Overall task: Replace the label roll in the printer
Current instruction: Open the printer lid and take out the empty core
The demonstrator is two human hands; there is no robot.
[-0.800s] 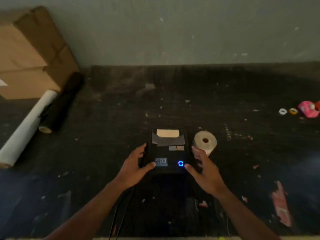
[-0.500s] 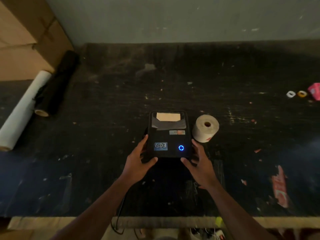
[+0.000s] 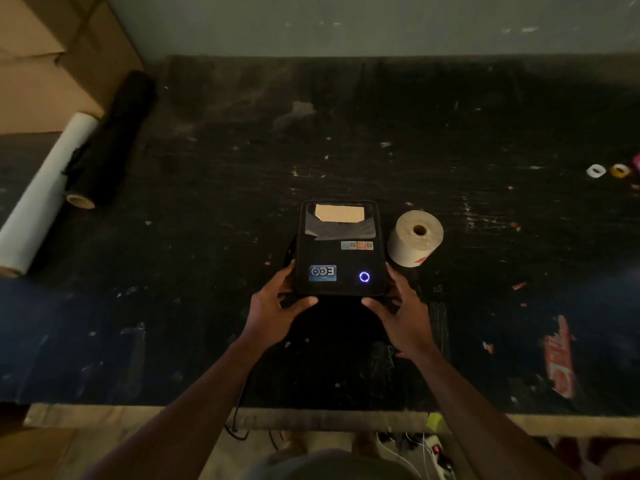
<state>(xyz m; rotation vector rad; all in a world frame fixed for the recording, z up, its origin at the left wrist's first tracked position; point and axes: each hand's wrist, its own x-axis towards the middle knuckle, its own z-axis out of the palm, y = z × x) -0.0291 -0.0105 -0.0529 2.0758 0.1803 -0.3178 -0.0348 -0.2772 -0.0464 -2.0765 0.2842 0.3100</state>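
Left hand and right hand clasped around near corners of black printer, thumbs on front edge; label roll just right, on worn table.

Label roll crowds the printer's right; left side open.

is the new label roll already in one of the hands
No, the label roll sits on the table to the right of the printer, while the left hand and right hand grip the printer's near corners.
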